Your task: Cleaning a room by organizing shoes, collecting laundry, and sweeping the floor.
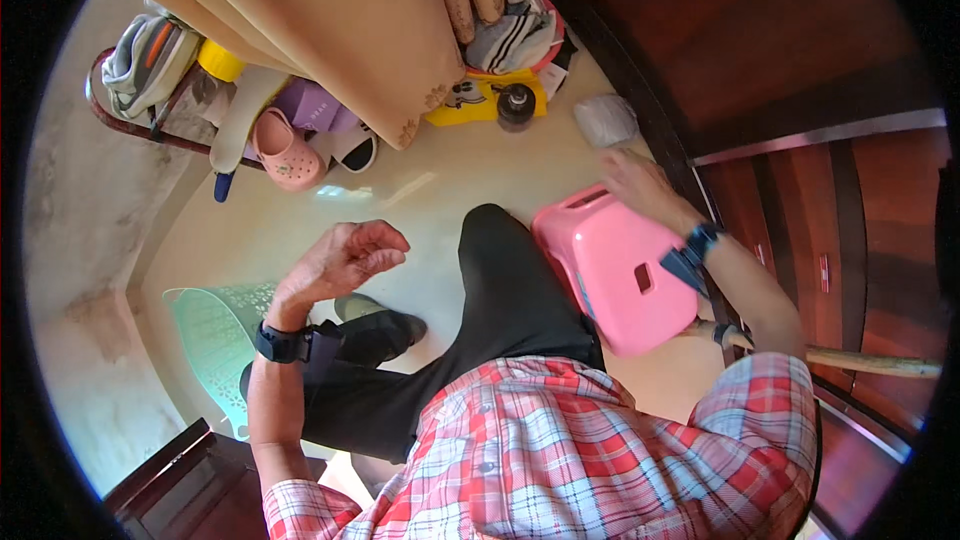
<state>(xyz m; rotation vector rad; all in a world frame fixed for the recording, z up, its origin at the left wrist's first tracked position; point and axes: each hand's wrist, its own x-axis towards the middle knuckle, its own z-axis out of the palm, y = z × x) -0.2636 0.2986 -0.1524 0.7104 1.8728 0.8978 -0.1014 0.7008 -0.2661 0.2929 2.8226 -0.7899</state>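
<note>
My left hand [349,259] is raised over the floor in front of me. Its fingers are loosely curled, with a gap to the thumb and nothing visible in them. A pink plastic step stool [626,270] stands against my right knee, with a slot in its top. Over the stool's far edge is my right hand [641,184], slightly blurred, its fingers stretched out and no object visible in it. Whether it touches the stool I cannot tell. Just beyond its fingertips lies a clear plastic-wrapped bundle [606,120].
A metal rack [180,139] holds shoes, including a pink clog [289,154]. A beige curtain [330,22] hangs ahead. Near it stand a dark bottle [516,106] and a yellow bag [461,109]. A mint plastic basket [214,345] is left; a wooden cabinet [795,240] lines the right.
</note>
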